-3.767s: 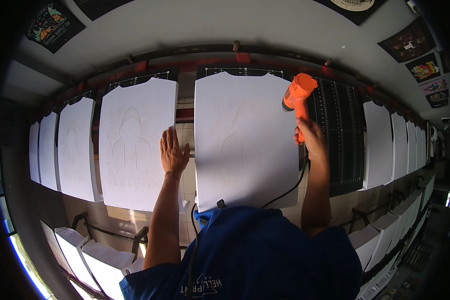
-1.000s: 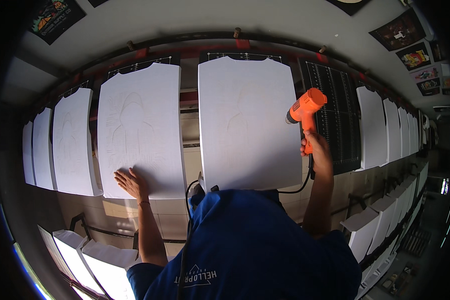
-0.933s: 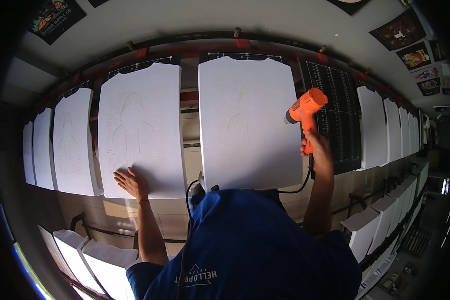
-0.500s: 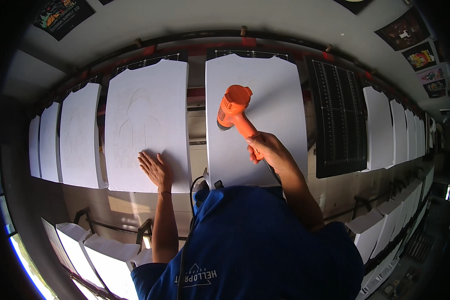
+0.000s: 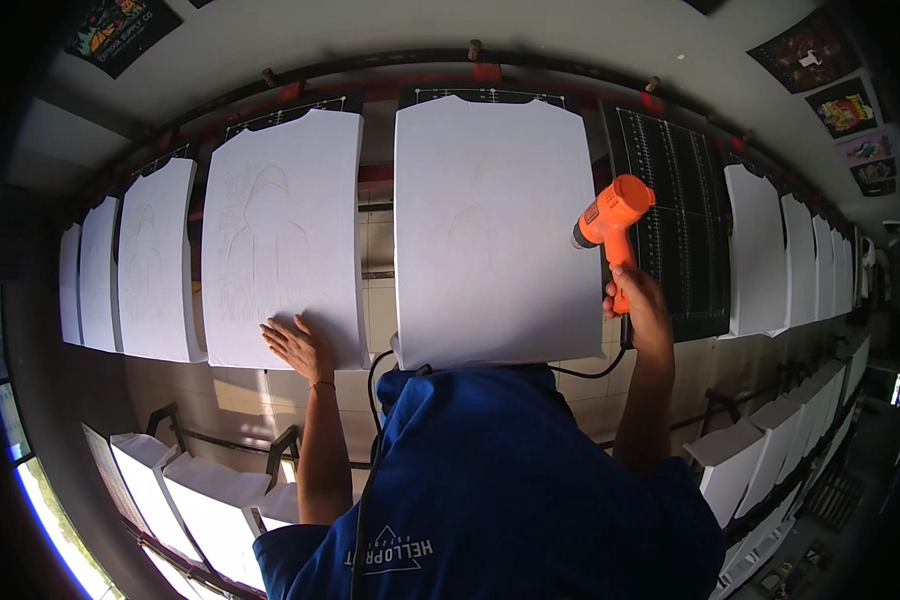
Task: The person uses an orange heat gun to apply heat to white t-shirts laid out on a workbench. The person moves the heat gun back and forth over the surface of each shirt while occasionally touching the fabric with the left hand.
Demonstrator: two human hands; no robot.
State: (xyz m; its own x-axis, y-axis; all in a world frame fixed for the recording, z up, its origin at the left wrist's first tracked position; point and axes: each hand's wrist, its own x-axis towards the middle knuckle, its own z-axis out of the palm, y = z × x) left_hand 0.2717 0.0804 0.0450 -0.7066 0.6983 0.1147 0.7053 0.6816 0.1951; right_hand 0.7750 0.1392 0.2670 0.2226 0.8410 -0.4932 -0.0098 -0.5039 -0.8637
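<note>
An orange heat gun (image 5: pixel 610 232) is gripped by its handle in my right hand (image 5: pixel 638 300), above the gap between the middle white shirt (image 5: pixel 490 230) and a bare black platen (image 5: pixel 670 210). Its dark nozzle points left, toward the shirt's right edge. A faint figure outline shows on that shirt, stretched over its board. My left hand (image 5: pixel 300 346) lies flat with fingers spread on the lower part of the white shirt to the left (image 5: pixel 280 220), below a faint hooded-figure outline.
More white shirts on boards (image 5: pixel 155 260) run off to the left, and others (image 5: pixel 756 255) to the right. A dark rail (image 5: pixel 390 70) passes behind them. The heat gun's black cord (image 5: pixel 595 374) loops by my waist. Another row of white boards (image 5: pixel 215 500) stands lower left.
My right hand has carried the heat gun rightward, from over the middle shirt to its right edge. My left hand stays on the left shirt. The view has shifted slightly.
</note>
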